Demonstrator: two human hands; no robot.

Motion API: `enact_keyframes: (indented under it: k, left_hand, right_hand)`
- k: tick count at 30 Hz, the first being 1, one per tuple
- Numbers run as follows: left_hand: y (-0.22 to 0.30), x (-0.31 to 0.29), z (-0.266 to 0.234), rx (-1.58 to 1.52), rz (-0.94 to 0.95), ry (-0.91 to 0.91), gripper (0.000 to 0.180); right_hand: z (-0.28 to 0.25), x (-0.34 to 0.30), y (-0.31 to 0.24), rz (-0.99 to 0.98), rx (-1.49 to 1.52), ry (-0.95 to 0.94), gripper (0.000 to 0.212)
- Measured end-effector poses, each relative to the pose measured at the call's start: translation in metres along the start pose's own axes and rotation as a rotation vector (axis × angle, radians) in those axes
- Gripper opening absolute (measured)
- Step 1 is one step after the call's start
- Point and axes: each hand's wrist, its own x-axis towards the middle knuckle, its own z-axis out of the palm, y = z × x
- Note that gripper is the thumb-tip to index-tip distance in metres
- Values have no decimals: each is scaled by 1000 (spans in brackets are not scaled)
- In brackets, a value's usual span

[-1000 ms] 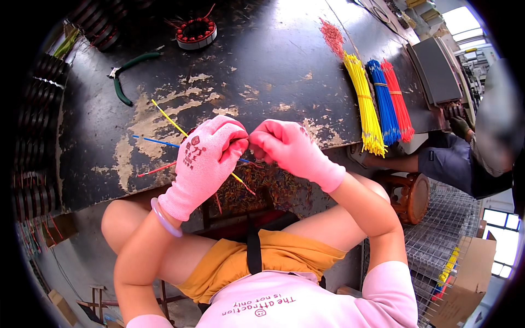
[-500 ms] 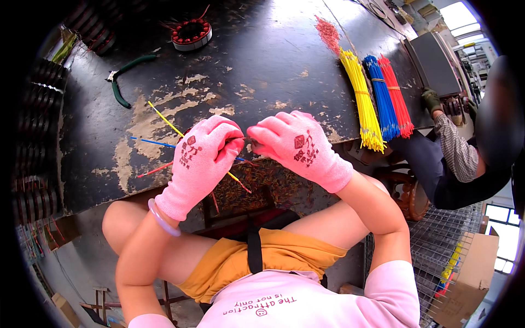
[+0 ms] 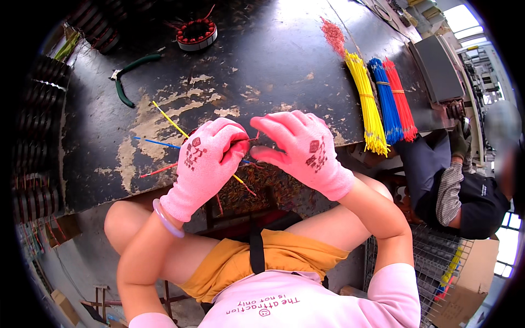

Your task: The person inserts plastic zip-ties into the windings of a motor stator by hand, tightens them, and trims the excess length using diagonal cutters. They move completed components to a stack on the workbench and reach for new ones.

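Note:
My left hand, in a pink glove, is closed on thin wires, and a short reddish wire end pokes out past its thumb and forefinger. From behind this hand stick out a yellow wire, a blue wire and a red wire. What they join to is mostly hidden by the glove. Just to the right, my right hand, gloved alike, has its thumb and fingers apart, close to the short wire end. Nothing shows in its grasp.
Green-handled pliers and a ring-shaped wound coil core lie on the worn black table. Yellow, blue and red wire bundles lie right, near small red pieces. A co-worker's sleeve is at far right.
The right thumb and fingers have opened and come away from the wire end by the left hand. The left hand keeps its hold. The co-worker at right has shifted position.

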Motion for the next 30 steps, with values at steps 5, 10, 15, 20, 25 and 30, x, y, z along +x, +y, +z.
enact_keyframes:
  k: [5,10,15,20,25,30]
  left_hand:
    - [2,-1,-1,5,-23,-27,9]
    - [4,-4,-1,38,-22,-7,9]
    - [4,2,-25,100,58,-54,17]
    - [7,5,-87,263,169,-258,67]
    - [-6,-8,-84,245,141,-373,89]
    - [-21,-17,-74,259,181,-300,91]
  right_hand:
    - [10,-10,11,-79,-130,-123,17]
    - [-7,-11,22,331,285,-91,20]
    - [8,15,8,480,679,-355,18]
    - [6,29,16,465,625,-540,15]
    - [6,34,20,424,622,-603,15]
    - [1,49,19,608,661,-751,16]
